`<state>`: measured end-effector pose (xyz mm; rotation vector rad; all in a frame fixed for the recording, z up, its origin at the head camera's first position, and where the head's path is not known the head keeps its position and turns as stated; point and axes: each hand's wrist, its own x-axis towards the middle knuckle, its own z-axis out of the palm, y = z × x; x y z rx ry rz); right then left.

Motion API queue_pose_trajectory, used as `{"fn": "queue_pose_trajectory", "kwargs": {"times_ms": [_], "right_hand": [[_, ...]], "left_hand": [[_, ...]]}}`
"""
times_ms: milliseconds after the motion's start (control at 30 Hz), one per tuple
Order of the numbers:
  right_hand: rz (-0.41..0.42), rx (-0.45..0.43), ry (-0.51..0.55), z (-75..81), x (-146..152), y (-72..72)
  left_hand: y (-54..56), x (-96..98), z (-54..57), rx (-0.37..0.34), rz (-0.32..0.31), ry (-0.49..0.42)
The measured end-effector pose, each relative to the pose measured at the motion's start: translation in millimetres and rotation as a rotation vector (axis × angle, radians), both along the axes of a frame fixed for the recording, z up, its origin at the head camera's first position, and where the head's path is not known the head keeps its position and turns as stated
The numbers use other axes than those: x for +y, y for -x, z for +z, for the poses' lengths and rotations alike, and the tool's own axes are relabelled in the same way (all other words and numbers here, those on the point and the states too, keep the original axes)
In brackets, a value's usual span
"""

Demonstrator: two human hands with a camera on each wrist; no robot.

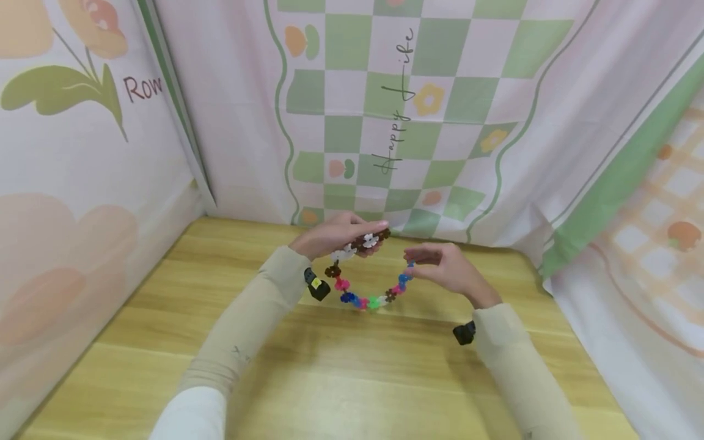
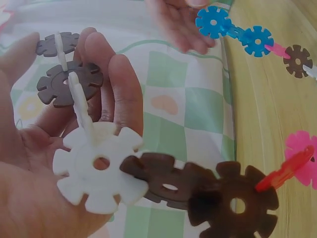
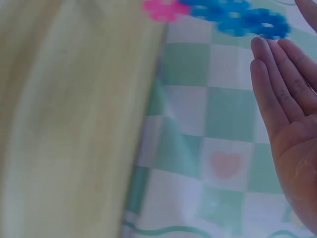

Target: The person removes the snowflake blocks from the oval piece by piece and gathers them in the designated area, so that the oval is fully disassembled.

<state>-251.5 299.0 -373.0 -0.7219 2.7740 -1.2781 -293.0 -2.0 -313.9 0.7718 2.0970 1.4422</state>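
Observation:
A chain of colourful notched plastic discs (image 1: 374, 302) hangs in a U between my two hands above the table. My left hand (image 1: 341, 235) holds its brown-and-white end. In the left wrist view, brown discs (image 2: 69, 84) and a white disc (image 2: 100, 167) cross the palm, the thumb by the farthest brown one and the fingers curved behind. My right hand (image 1: 442, 269) pinches the other end, where blue discs (image 3: 233, 17) are linked. Its fingertips meet the last blue disc; the thumb is mostly cut off in the right wrist view. Pink, green and brown pieces form the low middle.
Beneath the hands is a wood-grain table (image 1: 352, 379). A green-and-white checked curtain (image 1: 385, 122) hangs just behind the table's far edge. Printed cloth walls (image 1: 82, 165) close in the left and right sides. A black wrist camera (image 1: 464, 333) sits below the right cuff.

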Motion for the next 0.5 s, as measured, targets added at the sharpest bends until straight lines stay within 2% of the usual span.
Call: {"fn": "queue_pose_trajectory", "kwargs": {"times_ms": [133,300,400,500], "right_hand": [[0.035,0.119,0.004,26.6,-8.8,0.6],[0.073,0.267,0.011,59.4,-33.3,-4.6],[0.110,0.320,0.010,70.6,-46.3,-6.5],[0.138,0.349,0.019,74.4,-54.3,-6.0]], "left_hand": [[-0.2,1.0,0.9,0.000,-0.005,-0.003],[-0.3,2.0,0.9,-0.014,-0.012,-0.019],[0.2,2.4,0.3,-0.021,-0.016,-0.038],[1.0,2.6,-0.3,-0.030,-0.018,-0.049]]}}
